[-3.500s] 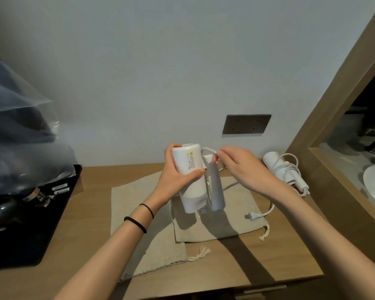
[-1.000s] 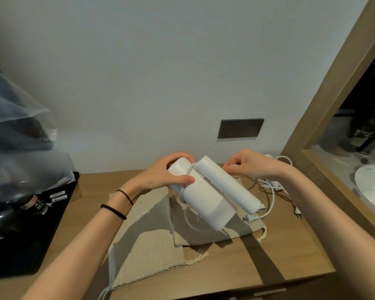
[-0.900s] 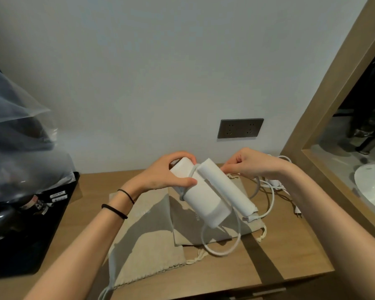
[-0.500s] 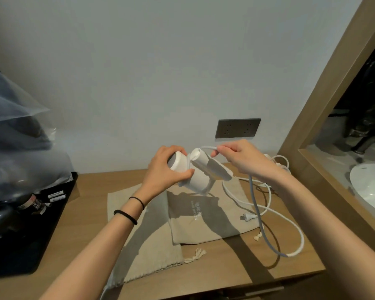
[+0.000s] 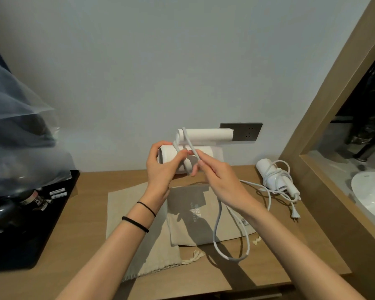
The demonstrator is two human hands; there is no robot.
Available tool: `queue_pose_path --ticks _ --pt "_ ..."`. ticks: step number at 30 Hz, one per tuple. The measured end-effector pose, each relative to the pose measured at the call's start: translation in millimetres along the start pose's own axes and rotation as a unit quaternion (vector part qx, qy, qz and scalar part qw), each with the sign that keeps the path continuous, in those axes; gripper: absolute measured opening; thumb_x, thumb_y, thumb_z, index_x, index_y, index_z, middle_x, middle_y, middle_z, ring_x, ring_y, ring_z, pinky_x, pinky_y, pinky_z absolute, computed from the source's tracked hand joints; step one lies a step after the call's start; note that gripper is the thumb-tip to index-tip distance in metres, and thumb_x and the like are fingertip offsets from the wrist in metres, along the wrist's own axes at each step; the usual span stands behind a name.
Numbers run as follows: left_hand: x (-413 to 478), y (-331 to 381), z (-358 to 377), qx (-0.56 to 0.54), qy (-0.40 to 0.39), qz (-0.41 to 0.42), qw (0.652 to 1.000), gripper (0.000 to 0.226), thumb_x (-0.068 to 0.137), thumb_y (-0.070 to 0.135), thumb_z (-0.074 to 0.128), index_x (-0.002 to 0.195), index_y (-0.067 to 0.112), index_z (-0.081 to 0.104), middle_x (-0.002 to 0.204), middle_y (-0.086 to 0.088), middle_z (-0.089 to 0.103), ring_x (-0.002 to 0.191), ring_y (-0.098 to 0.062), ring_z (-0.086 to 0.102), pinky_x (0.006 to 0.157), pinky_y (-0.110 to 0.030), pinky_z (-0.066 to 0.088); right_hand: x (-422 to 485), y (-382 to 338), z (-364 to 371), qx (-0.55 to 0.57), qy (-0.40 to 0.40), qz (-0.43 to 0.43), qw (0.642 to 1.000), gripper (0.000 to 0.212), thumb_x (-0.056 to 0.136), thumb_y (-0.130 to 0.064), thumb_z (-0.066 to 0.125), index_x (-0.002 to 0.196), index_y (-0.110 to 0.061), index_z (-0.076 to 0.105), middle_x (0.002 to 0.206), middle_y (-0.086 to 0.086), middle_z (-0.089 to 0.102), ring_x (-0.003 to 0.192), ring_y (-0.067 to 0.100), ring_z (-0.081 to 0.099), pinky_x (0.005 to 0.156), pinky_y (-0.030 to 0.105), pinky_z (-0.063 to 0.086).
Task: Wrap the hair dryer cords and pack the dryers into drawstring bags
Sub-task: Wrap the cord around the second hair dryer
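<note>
Above table (image 5: 290,258): dryer (image 5: 206,135) now higher (handle horizontal); right hand (image 5: 222,181) pinches cord (image 5: 214,233).

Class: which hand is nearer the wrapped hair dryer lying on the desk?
Right. The right hand is raised left of the wrapped hair dryer; the left hand is farther left, gripping the second hair dryer.

Forearms raised, left grip (image 5: 160,169) clasps the dryer (image 5: 206,136), right grip (image 5: 219,178) pinches its cord (image 5: 216,221).
</note>
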State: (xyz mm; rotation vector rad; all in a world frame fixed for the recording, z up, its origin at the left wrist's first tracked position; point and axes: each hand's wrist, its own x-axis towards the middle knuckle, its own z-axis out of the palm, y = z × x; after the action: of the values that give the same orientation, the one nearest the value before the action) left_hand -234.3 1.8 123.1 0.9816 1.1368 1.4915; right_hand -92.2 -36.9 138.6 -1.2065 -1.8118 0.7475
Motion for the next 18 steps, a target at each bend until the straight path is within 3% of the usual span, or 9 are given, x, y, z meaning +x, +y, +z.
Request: queue_pose_path --ticks 3,6,9,11,14,16,18 --pt "3.2 10.2 -0.4 -0.07 0.019 -0.064 0.995 0.026 0.078 0.015 0.074 0.095 0.024 0.057 0.1 -0.006 0.059 0.079 -0.018 0.066 0.064 -0.045 0.06 -10.0 6.4 10.1 0.13 -0.002 0.032 0.991 0.029 0.1 -0.022 0.044 0.117 -0.024 0.067 0.084 0.013 0.068 0.055 0.023 0.035 0.053 0.032 0.03" --pt "5.2 19.4 -4.8 -0.125 0.013 -0.106 0.986 0.023 0.081 0.017 0.07 0.098 0.022 0.055 0.102 -0.009 0.058 0.088 -0.024 0.065 0.062 -0.04 0.06 -16.1 13.7 19.5 0.218 0.03 0.121 0.968 0.022 0.094 -0.021 0.055 0.108 -0.021 0.072 0.093 0.005 0.074 0.053 0.012 0.037 0.049 0.021 0.032" --pt "6.8 25.9 -9.6 -0.166 -0.017 -0.14 0.976 0.029 0.083 0.02 0.067 0.108 0.017 0.053 0.112 -0.013 0.056 0.099 -0.032 0.063 0.065 -0.043 0.059 -16.2 24.3 21.5 0.271 0.054 0.228 0.934 0.018 0.086 -0.021 0.066 0.102 -0.018 0.074 0.092 0.0 0.075 0.048 0.007 0.031 0.044 0.016 0.025" --pt "7.3 28.2 -12.7 -0.167 -0.041 -0.151 0.974 0.031 0.084 0.02 0.065 0.112 0.015 0.053 0.114 -0.013 0.057 0.103 -0.034 0.062 0.069 -0.048 0.059 -14.8 28.5 18.7 0.269 0.055 0.261 0.925 0.021 0.082 -0.023 0.071 0.099 -0.012 0.075 0.075 -0.005 0.071 0.047 0.008 0.026 0.042 0.017 0.021" --pt "9.5 27.6 -18.5 -0.155 -0.07 -0.152 0.974 0.025 0.086 0.02 0.062 0.11 0.019 0.055 0.111 -0.007 0.059 0.103 -0.031 0.061 0.075 -0.053 0.057 -10.2 22.3 5.9 0.215 0.044 0.261 0.94 0.018 0.081 -0.021 0.073 0.094 -0.009 0.076 0.058 -0.008 0.064 0.043 0.007 0.028 0.042 0.018 0.018" --pt "9.9 25.5 -22.1 -0.145 -0.107 -0.156 0.971 0.024 0.088 0.02 0.058 0.112 0.02 0.056 0.109 -0.004 0.062 0.1 -0.026 0.062 0.074 -0.052 0.057 -6.1 17.3 -5.6 0.173 0.031 0.249 0.952 0.014 0.081 -0.014 0.072 0.094 -0.009 0.074 0.061 -0.006 0.066 0.039 0.002 0.043 0.04 0.014 0.025" --pt "10.0 22.9 -26.2 -0.138 -0.153 -0.161 0.965 0.027 0.085 0.022 0.058 0.112 0.023 0.057 0.107 -0.001 0.064 0.097 -0.022 0.064 0.069 -0.047 0.058 -1.1 18.8 -16.8 0.134 0.013 0.223 0.965 0.012 0.079 -0.011 0.075 0.09 -0.008 0.075 0.068 -0.004 0.069 0.048 -0.007 0.055 0.045 0.008 0.038"
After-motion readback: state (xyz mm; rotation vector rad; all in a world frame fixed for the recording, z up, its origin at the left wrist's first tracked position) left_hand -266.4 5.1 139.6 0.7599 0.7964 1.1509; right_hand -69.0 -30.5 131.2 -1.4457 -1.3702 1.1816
